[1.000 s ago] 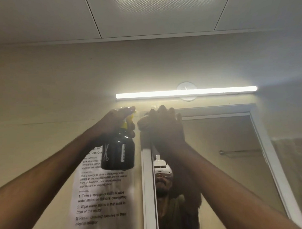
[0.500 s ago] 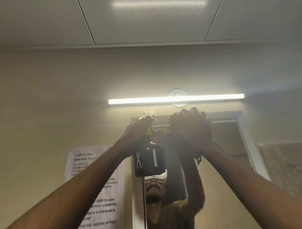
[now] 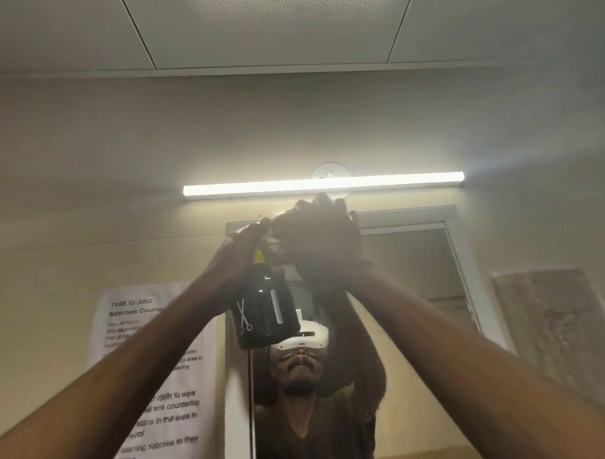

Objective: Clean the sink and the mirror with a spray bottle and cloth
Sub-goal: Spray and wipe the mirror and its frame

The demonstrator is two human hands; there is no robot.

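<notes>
Gripping the dark spray bottle (image 3: 264, 309) at its neck, the left hand (image 3: 241, 247) holds it high before the mirror (image 3: 415, 259), while the right hand (image 3: 323, 235) presses the top glass, its grip's state unclear.

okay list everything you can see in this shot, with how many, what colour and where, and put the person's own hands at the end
spray bottle: one, dark with white scissors and comb marks and a yellow neck, held up in front of the mirror's left edge
mirror: one, pale frame, centre right on the wall, reflecting the person
light bar: one, lit white, above the mirror
printed sheet: one, white with black text, on the wall left of the mirror
ceiling light: one, white, top of view
left hand: one, grips the bottle's top
right hand: one, raised at the mirror's top; whether it holds a cloth cannot be seen
</notes>
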